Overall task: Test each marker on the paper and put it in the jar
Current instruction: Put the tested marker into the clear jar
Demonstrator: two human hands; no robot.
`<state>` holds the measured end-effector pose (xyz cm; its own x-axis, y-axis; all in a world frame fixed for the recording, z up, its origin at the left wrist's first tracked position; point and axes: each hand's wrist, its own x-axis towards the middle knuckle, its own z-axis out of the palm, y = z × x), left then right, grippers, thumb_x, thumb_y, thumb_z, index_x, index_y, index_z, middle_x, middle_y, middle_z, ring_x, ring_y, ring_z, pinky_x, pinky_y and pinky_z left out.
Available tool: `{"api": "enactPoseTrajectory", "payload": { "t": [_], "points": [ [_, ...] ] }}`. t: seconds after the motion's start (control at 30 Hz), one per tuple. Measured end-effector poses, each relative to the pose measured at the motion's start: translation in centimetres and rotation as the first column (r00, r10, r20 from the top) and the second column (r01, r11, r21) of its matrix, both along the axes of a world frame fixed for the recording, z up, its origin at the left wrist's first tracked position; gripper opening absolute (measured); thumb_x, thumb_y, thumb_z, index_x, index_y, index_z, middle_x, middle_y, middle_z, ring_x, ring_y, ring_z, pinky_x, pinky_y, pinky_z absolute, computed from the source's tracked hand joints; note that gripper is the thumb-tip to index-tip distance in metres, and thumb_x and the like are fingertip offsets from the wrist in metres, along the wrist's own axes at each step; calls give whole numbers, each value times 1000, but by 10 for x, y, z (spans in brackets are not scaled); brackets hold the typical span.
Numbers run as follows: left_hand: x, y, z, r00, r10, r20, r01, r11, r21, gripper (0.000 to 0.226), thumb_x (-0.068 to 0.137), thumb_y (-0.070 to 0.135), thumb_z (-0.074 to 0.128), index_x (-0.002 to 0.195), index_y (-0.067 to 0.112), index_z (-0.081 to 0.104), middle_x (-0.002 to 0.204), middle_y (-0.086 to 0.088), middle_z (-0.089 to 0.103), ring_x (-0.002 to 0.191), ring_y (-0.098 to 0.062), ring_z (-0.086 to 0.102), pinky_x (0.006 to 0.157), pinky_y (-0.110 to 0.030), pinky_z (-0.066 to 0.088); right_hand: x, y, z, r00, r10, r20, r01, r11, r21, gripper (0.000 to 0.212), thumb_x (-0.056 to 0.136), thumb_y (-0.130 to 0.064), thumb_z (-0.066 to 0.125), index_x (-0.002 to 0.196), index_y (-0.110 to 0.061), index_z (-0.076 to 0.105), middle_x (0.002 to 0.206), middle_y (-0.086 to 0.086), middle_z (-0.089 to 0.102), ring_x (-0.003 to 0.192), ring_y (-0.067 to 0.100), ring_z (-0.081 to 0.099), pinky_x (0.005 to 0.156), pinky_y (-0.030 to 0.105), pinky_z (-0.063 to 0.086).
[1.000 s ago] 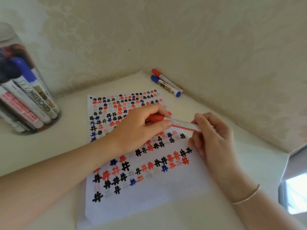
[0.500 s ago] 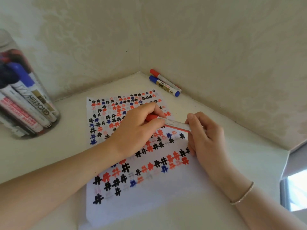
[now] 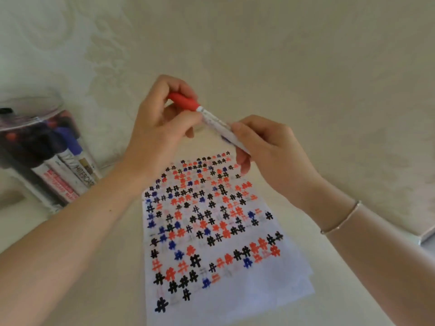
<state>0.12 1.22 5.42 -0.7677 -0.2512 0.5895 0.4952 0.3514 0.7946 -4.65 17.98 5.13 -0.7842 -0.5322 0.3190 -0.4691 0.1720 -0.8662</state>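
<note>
Cream wallpaper (image 3: 306,55) with a faint raised floral pattern fills the background, meeting a smooth, pale table (image 3: 106,290) below. On the table lies a flat white sheet of paper (image 3: 235,302), rectangular, densely covered with small hash-shaped marks in black, red and blue; its lower part is bare.

Both hands are raised above the far end of the paper and share one marker (image 3: 211,118), a slim cylinder with a glossy red cap and a white printed barrel. The left hand (image 3: 160,130) has its fingers and thumb curled round the red cap end. The right hand (image 3: 270,147) pinches the white barrel lower down, fingers curled, with a thin metallic bracelet (image 3: 341,222) on its wrist. The marker slants down from cap to barrel, clear of the sheet.

At the left stands a clear plastic jar (image 3: 35,118), round-walled, leaning in the wide view. Inside it are several markers (image 3: 70,175) with white labelled barrels and dark, blue and red caps, packed side by side.
</note>
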Motion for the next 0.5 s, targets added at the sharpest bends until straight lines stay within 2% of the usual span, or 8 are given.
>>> {"api": "enactPoseTrajectory", "payload": {
  "t": [0.1,0.23,0.37,0.5],
  "points": [
    [7,-19,23,990,99,-104,-93,994,64,32,84,0,53,111,17,48,94,-7,58,75,-11,56,67,-25,49,1,-35,24,995,91,-37,-93,995,-39,17,98,-21,49,91,-15,62,68,2,65,57,11,61,62,30,53],
    [25,-45,51,955,263,-139,-271,962,-34,41,94,7,51,130,18,34,99,-9,67,78,-12,62,75,-24,53,4,-86,50,976,208,-67,-211,977,-40,10,97,-17,51,95,-16,61,75,9,71,61,16,66,70,35,56],
    [49,-81,78,878,437,-193,-474,851,-226,42,93,19,57,130,23,37,98,1,69,84,-16,65,85,-36,54,10,-138,66,943,328,-62,-331,942,-56,10,96,-12,51,95,-14,61,82,14,73,75,31,71,80,52,55],
    [69,-117,88,780,573,-252,-624,739,-253,45,92,24,60,132,31,42,100,10,66,79,-11,65,82,-33,55,19,-187,79,918,389,-78,-395,916,-71,10,92,-8,55,93,-13,63,87,17,73,83,36,70,81,53,54]
  ]
}}
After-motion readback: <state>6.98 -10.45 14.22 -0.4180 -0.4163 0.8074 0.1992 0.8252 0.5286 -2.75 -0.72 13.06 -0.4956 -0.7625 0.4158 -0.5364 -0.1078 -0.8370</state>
